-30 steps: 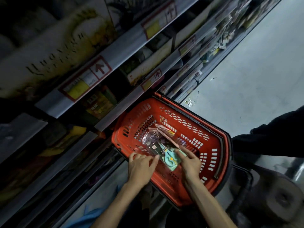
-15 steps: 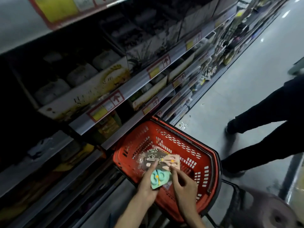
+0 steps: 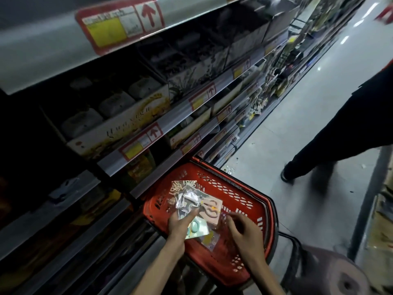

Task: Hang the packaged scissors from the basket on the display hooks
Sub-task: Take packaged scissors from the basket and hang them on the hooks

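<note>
Lifted and fanned out since a half-second ago, the scissor packs (image 3: 210, 209) hover over the red basket (image 3: 271, 211), pinched in the left hand (image 3: 179, 224), likely to single one out. At their 3 o'clock the right hand (image 3: 244, 232) curls, blurred, its grip unclear. Shelves (image 3: 148, 133) fill 11 o'clock and a passer-by (image 3: 340, 133) crosses the grey floor (image 3: 287, 135) at 2; hooks unseen.

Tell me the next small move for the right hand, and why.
Probably pinch the pink pack at its top edge and draw it free. The left hand grips several packaged scissors fanned together above the red basket, and the right hand hovers beside them, seemingly empty. A single pack should hang more easily.
</note>
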Demonstrator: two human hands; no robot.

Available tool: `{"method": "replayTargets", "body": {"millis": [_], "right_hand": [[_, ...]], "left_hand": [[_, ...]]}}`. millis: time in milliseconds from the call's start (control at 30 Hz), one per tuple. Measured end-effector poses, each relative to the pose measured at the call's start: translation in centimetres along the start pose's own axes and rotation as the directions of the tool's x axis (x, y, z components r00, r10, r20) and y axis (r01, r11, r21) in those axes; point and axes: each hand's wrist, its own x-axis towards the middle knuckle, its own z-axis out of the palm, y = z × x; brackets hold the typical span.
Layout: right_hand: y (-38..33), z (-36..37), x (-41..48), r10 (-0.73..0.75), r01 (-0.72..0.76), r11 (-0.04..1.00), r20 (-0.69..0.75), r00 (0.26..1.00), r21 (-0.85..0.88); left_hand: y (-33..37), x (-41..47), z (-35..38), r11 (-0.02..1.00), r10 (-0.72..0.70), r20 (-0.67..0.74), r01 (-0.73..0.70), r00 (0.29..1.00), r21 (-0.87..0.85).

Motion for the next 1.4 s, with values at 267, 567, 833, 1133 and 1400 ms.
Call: {"method": "replayTargets", "body": {"millis": [267, 567, 833, 1133, 1400], "right_hand": [[0.0, -1.0, 5.1, -0.058, 0.102, 0.95, 0.154, 0.986, -0.295], [-0.1, 0.1, 2.7, 0.132, -0.131, 0.991, 0.279, 0.951, -0.022], [0.7, -2.5, -1.6, 0.281, -0.323, 0.885, 0.169, 0.945, 0.334], [0.1, -5.0, -6.4, 0.46, -0.35, 0.696, -0.015, 0.888, 0.626], [-0.1, -12.7, -13.5, 0.314, -0.022, 0.799, -0.385, 0.868, 0.601]], "left_hand": [[0.0, -0.7, -0.3, 0.983, 0.058, 0.247, -0.099, 0.967, 0.156], [0.2, -2.2, -1.5, 0.978, 0.059, 0.288, -0.112, 0.956, 0.173], [0.4, -3.1, -2.4, 0.974, -0.019, 0.331, -0.058, 0.943, 0.22], [2.0, -5.8, -0.3, 0.898, 0.093, 0.455, -0.272, 0.886, 0.345], [0.9, -14.5, 3.4, 0.783, 0.252, 0.553, -0.503, 0.794, 0.366]]}}
